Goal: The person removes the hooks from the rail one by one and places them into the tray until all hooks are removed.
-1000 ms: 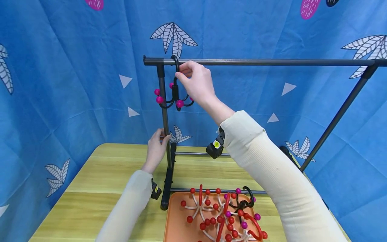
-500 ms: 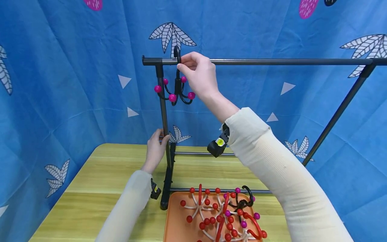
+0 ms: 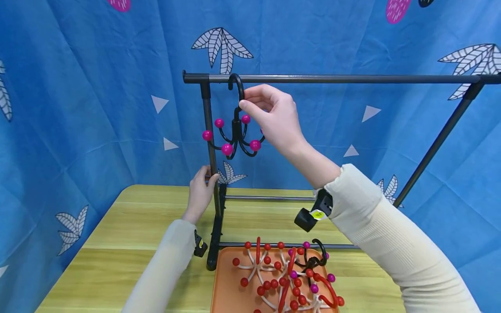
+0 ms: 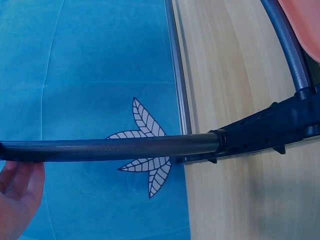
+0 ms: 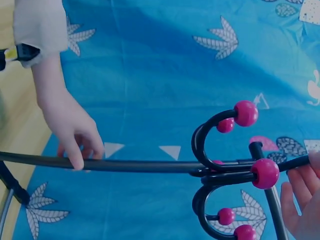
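Note:
My right hand pinches the hook of a black multi-arm hanger with magenta ball tips, near the left end of a garment rack's top rail. In the head view the hook crosses in front of the rail and looks free of it. The hanger's curved arms also show in the right wrist view, where fingers of my right hand meet the hook. Lower down, my left hand holds the rack's left post between thumb and fingers. Only some fingers of the left hand appear in the left wrist view.
Below the rack, an orange tray holds several white hangers with red hooks and balls, plus another black hanger. The rack's black foot stands on the wooden table. A blue patterned curtain hangs behind.
My right hand has lifted the hanger's hook up off the rail, then brought it lower, slightly right and nearer to me. The left hand stays on the post.

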### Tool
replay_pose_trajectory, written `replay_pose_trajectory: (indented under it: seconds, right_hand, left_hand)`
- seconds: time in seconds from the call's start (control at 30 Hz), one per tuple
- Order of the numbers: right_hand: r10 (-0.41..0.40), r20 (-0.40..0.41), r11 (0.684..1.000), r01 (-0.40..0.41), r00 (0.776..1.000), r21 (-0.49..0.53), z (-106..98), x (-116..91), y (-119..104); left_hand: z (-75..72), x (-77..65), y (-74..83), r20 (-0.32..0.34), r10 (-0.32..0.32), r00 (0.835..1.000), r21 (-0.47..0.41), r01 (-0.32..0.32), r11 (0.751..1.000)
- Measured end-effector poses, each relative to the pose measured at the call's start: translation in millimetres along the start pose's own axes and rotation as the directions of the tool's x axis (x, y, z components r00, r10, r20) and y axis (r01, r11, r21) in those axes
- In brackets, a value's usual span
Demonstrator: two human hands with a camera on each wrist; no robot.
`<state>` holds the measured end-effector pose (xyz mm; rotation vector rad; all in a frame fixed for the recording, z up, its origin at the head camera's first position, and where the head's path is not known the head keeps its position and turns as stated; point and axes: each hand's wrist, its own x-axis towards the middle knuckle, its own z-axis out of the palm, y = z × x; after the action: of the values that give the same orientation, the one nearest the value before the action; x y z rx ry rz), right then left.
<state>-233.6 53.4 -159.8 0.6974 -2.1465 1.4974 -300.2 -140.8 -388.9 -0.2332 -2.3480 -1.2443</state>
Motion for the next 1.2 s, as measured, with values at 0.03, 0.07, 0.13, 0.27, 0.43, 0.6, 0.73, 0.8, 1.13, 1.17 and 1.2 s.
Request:
replay_pose_trajectory:
  seconds: [0.03, 0.07, 0.13, 0.27, 0.43, 0.6, 0.73, 0.8, 1.13, 1.17, 1.2]
  right_hand:
    - [-0.001, 0.009, 1.000, 0.001, 1.000, 0.011, -1.1, -3.6, 0.5]
    - [-0.001, 0.017, 1.000, 0.001, 1.000, 0.016, -2.0, -7.2, 1.2]
    - [0.002, 0.033, 0.999, -0.003, 0.999, 0.033, -3.5, -14.3, 2.6]
    - [0.014, 0.074, 0.998, -0.019, 0.997, 0.062, -5.2, -30.2, 6.6]
    - [0.052, 0.142, 0.995, -0.064, 0.988, 0.079, -5.2, -54.2, 14.8]
    - [0.096, 0.190, 0.986, -0.120, 0.977, 0.119, -2.1, -75.6, 22.8]
    - [0.117, 0.225, 0.976, -0.154, 0.967, 0.155, 1.6, -91.6, 27.2]
    - [0.132, 0.240, 0.972, -0.173, 0.962, 0.160, 3.7, -100.2, 30.2]
    - [0.266, 0.349, 0.920, -0.345, 0.899, 0.188, 13.8, -147.2, 50.2]
    - [0.282, 0.358, 0.912, -0.365, 0.890, 0.187, 15.1, -151.0, 52.0]
    - [0.296, 0.368, 0.904, -0.383, 0.881, 0.189, 16.4, -154.6, 53.7]
  left_hand:
    - [-0.5, 0.0, 0.4, 0.003, -0.004, 1.000, -0.003, 0.004, 1.000]
    - [-1.0, -0.1, 0.7, 0.006, -0.011, 1.000, -0.002, 0.011, 1.000]
    - [-1.4, -0.2, 0.8, 0.011, -0.026, 1.000, 0.000, 0.026, 1.000]
    - [-1.2, -0.2, -0.6, 0.016, -0.046, 0.999, 0.014, 0.046, 0.999]
    - [-0.7, -0.6, -1.6, 0.000, -0.045, 0.999, 0.037, 0.045, 0.998]
    - [-1.1, -1.0, -2.3, 0.006, -0.037, 0.999, 0.001, 0.037, 0.999]
    - [-1.4, -1.2, -2.3, -0.003, -0.021, 1.000, -0.005, 0.021, 1.000]
    - [-1.7, -1.7, -1.7, -0.003, -0.019, 1.000, 0.002, 0.019, 1.000]
    - [-1.6, -1.1, -2.5, 0.012, -0.025, 1.000, -0.006, 0.025, 1.000]
    - [-2.0, -1.0, -2.5, 0.012, -0.025, 1.000, -0.007, 0.025, 1.000]
    - [-2.5, -0.8, -2.3, 0.011, -0.025, 1.000, -0.007, 0.025, 1.000]
